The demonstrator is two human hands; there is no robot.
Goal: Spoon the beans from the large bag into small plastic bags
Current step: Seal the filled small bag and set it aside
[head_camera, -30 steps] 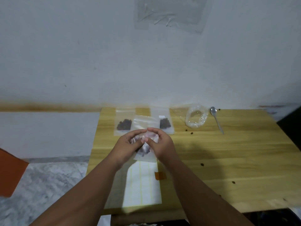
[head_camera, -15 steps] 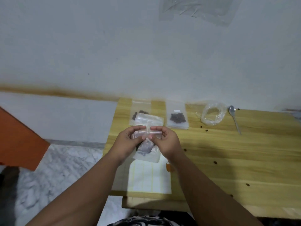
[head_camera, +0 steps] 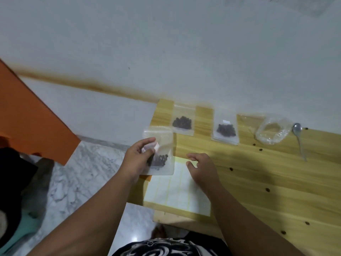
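**A:** Start close in. What is different from half a second ago?

**B:** Nearest is the sheet of labels (head_camera: 177,193), lying on the near left corner of the table (head_camera: 276,185). Just above it, the right hand (head_camera: 202,169) has come off the small bag. Its fingers are released and loosely curled over the sheet, gripping nothing.

**A:** And the other hand?

**B:** The left hand (head_camera: 136,160) now carries the small bag (head_camera: 165,143) alone, pinching its left side between fingers and thumb. Before, both hands were pinching the top edge together over the table. Now the bag has swung out to the left and hangs at the table's left edge, partly over the floor.

**A:** Where are the beans?

**B:** A dark cluster of beans (head_camera: 159,160) sits in the lower half of that bag (I can't make out whether the strip is fully closed).

**A:** So what does that mean for the job?

**B:** I'd judge the sealing is finished. This portion looks ready to join the filled bags (head_camera: 182,122) lying flat further back, by the wall.

**A:** And beyond those?

**B:** At the far right the large bag (head_camera: 273,132) looks nearly empty. The spoon (head_camera: 299,139) lies just beside it, unheld. A few loose beans (head_camera: 231,169) dot the table, so the spooning seems close to over.
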